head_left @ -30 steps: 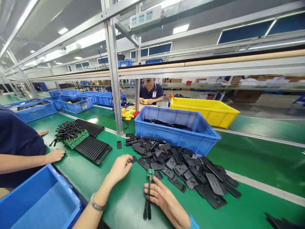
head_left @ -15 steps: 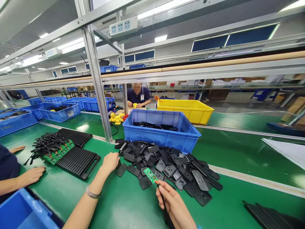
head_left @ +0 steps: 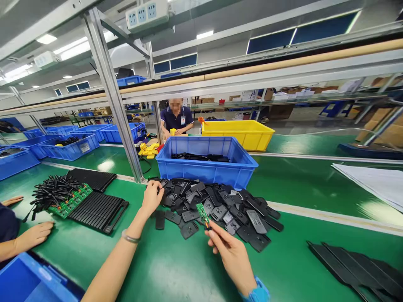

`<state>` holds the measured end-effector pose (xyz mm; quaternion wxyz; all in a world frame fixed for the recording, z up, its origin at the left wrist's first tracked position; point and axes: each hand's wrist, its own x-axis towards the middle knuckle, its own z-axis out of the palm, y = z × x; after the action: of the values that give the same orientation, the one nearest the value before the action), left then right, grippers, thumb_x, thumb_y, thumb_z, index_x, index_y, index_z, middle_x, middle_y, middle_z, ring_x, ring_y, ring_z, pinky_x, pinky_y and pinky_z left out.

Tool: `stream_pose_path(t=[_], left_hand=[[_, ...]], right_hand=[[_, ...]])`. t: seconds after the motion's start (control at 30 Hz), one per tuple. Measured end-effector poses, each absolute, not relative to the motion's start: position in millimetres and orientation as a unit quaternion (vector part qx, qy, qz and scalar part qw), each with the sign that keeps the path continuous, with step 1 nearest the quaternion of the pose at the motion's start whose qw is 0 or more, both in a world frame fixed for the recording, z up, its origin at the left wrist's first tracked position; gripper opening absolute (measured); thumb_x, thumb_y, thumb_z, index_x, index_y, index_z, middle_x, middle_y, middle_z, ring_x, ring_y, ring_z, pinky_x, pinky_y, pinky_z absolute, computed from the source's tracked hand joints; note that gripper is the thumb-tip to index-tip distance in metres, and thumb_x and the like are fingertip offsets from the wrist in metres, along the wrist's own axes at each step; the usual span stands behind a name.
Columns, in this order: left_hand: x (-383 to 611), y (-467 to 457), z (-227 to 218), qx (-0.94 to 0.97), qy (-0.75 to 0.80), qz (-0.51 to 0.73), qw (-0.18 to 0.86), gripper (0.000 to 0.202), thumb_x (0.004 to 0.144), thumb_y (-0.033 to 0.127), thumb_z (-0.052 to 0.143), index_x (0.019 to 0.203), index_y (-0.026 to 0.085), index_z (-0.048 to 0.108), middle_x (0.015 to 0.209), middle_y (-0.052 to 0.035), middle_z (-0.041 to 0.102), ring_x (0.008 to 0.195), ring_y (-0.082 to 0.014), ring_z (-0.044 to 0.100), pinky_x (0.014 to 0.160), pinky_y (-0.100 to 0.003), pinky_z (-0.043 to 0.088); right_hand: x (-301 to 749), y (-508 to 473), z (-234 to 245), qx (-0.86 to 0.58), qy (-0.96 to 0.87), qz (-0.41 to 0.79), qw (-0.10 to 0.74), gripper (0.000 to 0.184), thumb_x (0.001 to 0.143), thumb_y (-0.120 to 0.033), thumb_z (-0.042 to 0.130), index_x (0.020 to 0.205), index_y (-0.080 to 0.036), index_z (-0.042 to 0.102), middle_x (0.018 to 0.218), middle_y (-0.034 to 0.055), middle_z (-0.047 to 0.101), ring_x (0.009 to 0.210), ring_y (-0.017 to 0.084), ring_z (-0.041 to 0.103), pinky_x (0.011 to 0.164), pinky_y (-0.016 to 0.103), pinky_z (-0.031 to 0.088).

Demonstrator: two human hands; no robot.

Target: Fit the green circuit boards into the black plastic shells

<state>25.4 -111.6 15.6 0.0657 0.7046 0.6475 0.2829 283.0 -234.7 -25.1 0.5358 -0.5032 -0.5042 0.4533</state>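
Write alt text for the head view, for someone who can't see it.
The right hand holds a green circuit board over a green workbench; the left hand is at the edge of flat black covers piled before a blue bin.

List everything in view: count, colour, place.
board: one, green, held near centre
covers: many, black, piled mid-table
blue bins: several, blue, behind covers, left
yellow bin: one, yellow, farther back
racks: two, black, left
cabled boards: several, green, at racks
post: one, silver, left of centre
yellow parts: several, yellow, beyond post
panels: several, black, lower right
papers: count unclear, white, right
socket strips: two, white, overhead
co-workers: two, dark-shirted, far side, left edge
table: one, green, beneath
left hand: one, bare, at covers' edge
right hand: one, bare, holding board
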Motion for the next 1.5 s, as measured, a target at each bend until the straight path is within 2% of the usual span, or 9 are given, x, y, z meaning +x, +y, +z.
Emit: stream_pose_path(t=[0.1, 0.27, 0.4, 0.6, 0.87, 0.97, 1.1, 1.33, 1.5], left_hand=[[52.2, -148.0, 14.8, 0.726, 0.567, 0.337, 0.194, 0.020, 0.079, 0.021, 0.060, 0.099, 0.021, 0.056, 0.099, -0.0039, 0.062, 0.089, -0.0175, 0.060, 0.080, -0.029, 0.047], [94.0, -187.7, -7.6, 0.528, 0.367, 0.470, 0.605, 0.062, 0.060, 0.021, 0.082, 0.115, 0.018, 0.055, 0.099, -0.0057, 0.064, 0.089, -0.0179, 0.061, 0.080, -0.029, 0.047], [102.0, -193.9, -25.3, 0.369, 0.322, 0.497, 0.717, 0.060, 0.052, 0.019, 0.087, 0.107, 0.016, 0.063, 0.098, -0.0046, 0.065, 0.092, -0.0172, 0.061, 0.089, -0.031, 0.044], [100.5, -203.0, -29.8, 0.320, 0.292, 0.472, 0.768, 0.056, 0.066, 0.017, 0.081, 0.116, 0.020, 0.056, 0.121, -0.0109, 0.062, 0.104, -0.0208, 0.062, 0.092, -0.036, 0.047], [102.4, -207.4, -26.7, 0.346, 0.297, 0.480, 0.750, 0.057, 0.074, 0.021, 0.075, 0.125, 0.019, 0.050, 0.128, -0.0135, 0.059, 0.110, -0.0241, 0.061, 0.094, -0.039, 0.048], [102.8, -208.3, -26.7, 0.334, 0.298, 0.486, 0.751, 0.058, 0.074, 0.022, 0.076, 0.126, 0.020, 0.051, 0.120, -0.0112, 0.063, 0.109, -0.0243, 0.061, 0.096, -0.041, 0.047], [102.8, -210.1, -25.1, 0.338, 0.281, 0.479, 0.760, 0.056, 0.076, 0.018, 0.073, 0.127, 0.019, 0.050, 0.124, -0.0129, 0.062, 0.110, -0.0241, 0.061, 0.096, -0.040, 0.046], [103.0, -213.0, -19.7, 0.350, 0.261, 0.470, 0.767, 0.055, 0.080, 0.016, 0.069, 0.130, 0.020, 0.047, 0.128, -0.0146, 0.059, 0.113, -0.0256, 0.059, 0.094, -0.039, 0.047], [107.6, -212.6, -22.8, 0.350, 0.279, 0.485, 0.751, 0.044, 0.079, 0.022, 0.071, 0.119, 0.018, 0.054, 0.118, -0.0137, 0.065, 0.111, -0.0276, 0.061, 0.092, -0.041, 0.048]], right_hand=[[289.6, -237.6, -18.5, -0.507, -0.612, 0.290, 0.534, 0.031, 0.086, -0.040, 0.058, 0.110, -0.027, 0.072, 0.091, 0.0071, 0.067, 0.076, 0.020, 0.061, 0.067, 0.032, 0.050], [292.5, -240.7, -7.6, -0.492, -0.701, 0.182, 0.483, 0.030, 0.091, -0.029, 0.048, 0.110, -0.032, 0.071, 0.089, 0.0059, 0.064, 0.080, 0.019, 0.060, 0.070, 0.031, 0.050], [288.3, -241.9, -12.9, -0.479, -0.735, 0.163, 0.451, 0.032, 0.092, -0.024, 0.046, 0.110, -0.032, 0.071, 0.091, 0.0065, 0.064, 0.084, 0.020, 0.060, 0.074, 0.033, 0.051], [281.6, -243.4, -20.4, -0.481, -0.738, 0.168, 0.442, 0.030, 0.094, -0.026, 0.046, 0.113, -0.029, 0.069, 0.093, 0.0065, 0.066, 0.088, 0.021, 0.061, 0.076, 0.033, 0.051], [283.0, -246.8, -11.6, -0.515, -0.678, 0.232, 0.470, 0.022, 0.091, -0.031, 0.052, 0.102, -0.024, 0.069, 0.094, 0.0069, 0.070, 0.087, 0.022, 0.065, 0.080, 0.034, 0.052], [282.2, -245.9, -12.5, -0.539, -0.607, 0.329, 0.482, 0.021, 0.088, -0.036, 0.056, 0.098, -0.021, 0.066, 0.081, 0.0057, 0.070, 0.070, 0.019, 0.065, 0.065, 0.031, 0.054], [280.1, -242.3, -13.9, -0.506, -0.527, 0.473, 0.493, 0.029, 0.082, -0.046, 0.061, 0.090, -0.018, 0.061, 0.071, 0.0044, 0.068, 0.057, 0.015, 0.060, 0.045, 0.023, 0.045], [276.8, -239.5, -14.8, -0.478, -0.447, 0.579, 0.487, 0.036, 0.072, -0.050, 0.070, 0.081, -0.019, 0.055, 0.068, 0.0030, 0.068, 0.051, 0.010, 0.055, 0.042, 0.020, 0.042], [271.0, -239.6, -23.6, -0.486, -0.429, 0.599, 0.469, 0.039, 0.070, -0.050, 0.072, 0.080, -0.020, 0.050, 0.065, 0.0006, 0.066, 0.049, 0.011, 0.058, 0.038, 0.019, 0.042]])
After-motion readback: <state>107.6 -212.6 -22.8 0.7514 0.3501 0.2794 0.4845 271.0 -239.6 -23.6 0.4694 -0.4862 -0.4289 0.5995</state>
